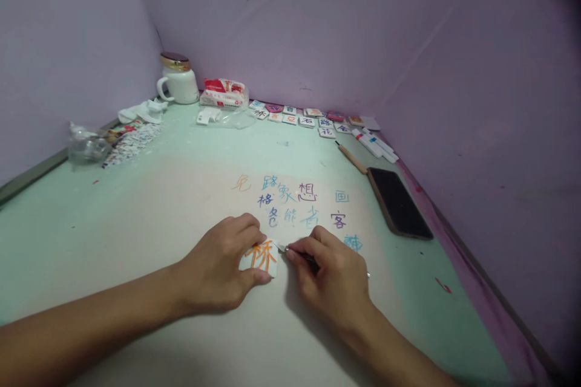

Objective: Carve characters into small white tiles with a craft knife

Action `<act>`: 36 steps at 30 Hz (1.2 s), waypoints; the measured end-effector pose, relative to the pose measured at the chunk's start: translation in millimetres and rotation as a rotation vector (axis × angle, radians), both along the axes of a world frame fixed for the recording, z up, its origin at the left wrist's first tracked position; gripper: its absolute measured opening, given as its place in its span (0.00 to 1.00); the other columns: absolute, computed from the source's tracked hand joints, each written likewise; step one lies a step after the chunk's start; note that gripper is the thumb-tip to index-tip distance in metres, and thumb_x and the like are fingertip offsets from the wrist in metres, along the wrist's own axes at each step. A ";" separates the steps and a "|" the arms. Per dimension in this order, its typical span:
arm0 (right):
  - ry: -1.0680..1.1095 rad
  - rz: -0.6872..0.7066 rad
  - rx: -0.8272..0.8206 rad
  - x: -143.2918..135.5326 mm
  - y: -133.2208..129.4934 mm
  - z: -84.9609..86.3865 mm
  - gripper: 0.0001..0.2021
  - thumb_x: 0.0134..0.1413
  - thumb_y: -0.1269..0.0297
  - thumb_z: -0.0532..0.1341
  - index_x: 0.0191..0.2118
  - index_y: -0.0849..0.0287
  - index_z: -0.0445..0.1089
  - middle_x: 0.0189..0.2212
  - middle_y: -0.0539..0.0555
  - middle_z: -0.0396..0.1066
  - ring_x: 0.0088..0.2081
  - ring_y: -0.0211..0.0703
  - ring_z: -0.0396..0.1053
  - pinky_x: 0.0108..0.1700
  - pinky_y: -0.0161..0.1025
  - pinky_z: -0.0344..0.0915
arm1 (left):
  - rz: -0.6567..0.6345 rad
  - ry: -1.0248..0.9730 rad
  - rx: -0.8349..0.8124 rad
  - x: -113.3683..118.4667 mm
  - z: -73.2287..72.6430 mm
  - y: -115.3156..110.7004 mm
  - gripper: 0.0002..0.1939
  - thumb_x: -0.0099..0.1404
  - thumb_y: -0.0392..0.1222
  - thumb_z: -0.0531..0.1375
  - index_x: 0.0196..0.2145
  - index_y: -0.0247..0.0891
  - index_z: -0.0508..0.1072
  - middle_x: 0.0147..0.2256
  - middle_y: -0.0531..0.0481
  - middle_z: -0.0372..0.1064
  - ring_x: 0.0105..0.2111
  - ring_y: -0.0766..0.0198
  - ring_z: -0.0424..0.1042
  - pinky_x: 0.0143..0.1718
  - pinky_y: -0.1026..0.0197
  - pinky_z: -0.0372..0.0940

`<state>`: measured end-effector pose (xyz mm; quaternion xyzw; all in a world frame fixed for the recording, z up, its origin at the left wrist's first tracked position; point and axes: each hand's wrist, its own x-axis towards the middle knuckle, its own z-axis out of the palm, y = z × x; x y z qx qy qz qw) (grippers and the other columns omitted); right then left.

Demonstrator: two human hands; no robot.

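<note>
A small white square card [263,261] with an orange character on it lies on the table near the front. My left hand [229,260] is closed on its left side, with fingers at the top edge and the thumb at the bottom. A thin craft knife [282,248] sits pinched in my right hand [333,272]. Its pale, pointed blade meets or nearly meets the card's upper right corner; exact contact is too small to tell. Most of the handle is hidden by my fingers, and its far end shows past the hand.
Coloured characters [307,192] mark the tabletop beyond my hands. A phone [400,202], a wooden-handled tool [351,157] and white markers [374,144] lie right. Several character cards [307,122] line the back, beside a tissue pack [224,94] and lidded mug [180,84]. Plastic bag [88,145] far left.
</note>
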<state>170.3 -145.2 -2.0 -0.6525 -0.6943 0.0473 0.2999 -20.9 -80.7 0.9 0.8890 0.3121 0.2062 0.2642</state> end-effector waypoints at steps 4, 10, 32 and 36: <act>-0.065 0.016 0.030 -0.8 -1.5 1.7 0.09 0.51 0.65 0.57 0.27 0.56 0.75 0.21 0.50 0.66 0.20 0.38 0.63 0.22 0.34 0.47 | -0.001 -0.001 -0.016 0.9 0.2 0.2 0.11 0.58 0.43 0.61 0.37 0.36 0.69 0.37 0.47 0.64 0.36 0.58 0.64 0.38 0.54 0.60; -0.137 0.005 0.051 -2.1 -2.1 3.3 0.10 0.51 0.65 0.56 0.26 0.55 0.74 0.21 0.49 0.65 0.17 0.35 0.59 0.21 0.34 0.42 | -0.010 -0.019 -0.004 0.4 -1.5 1.3 0.11 0.57 0.44 0.61 0.37 0.36 0.69 0.36 0.47 0.64 0.36 0.58 0.64 0.38 0.54 0.60; 0.085 0.172 -0.116 13.8 10.5 4.1 0.07 0.51 0.66 0.59 0.28 0.56 0.75 0.22 0.49 0.66 0.21 0.35 0.62 0.24 0.34 0.53 | -0.030 -0.022 -0.034 0.1 -1.4 1.5 0.12 0.57 0.44 0.61 0.37 0.35 0.70 0.37 0.46 0.64 0.37 0.57 0.64 0.40 0.53 0.61; 0.262 0.186 -0.105 19.1 8.8 3.5 0.07 0.51 0.66 0.59 0.28 0.57 0.75 0.22 0.49 0.65 0.22 0.36 0.64 0.25 0.34 0.57 | -0.076 0.028 -0.053 -0.5 5.3 3.1 0.12 0.59 0.45 0.59 0.38 0.35 0.70 0.38 0.44 0.64 0.36 0.56 0.64 0.40 0.52 0.61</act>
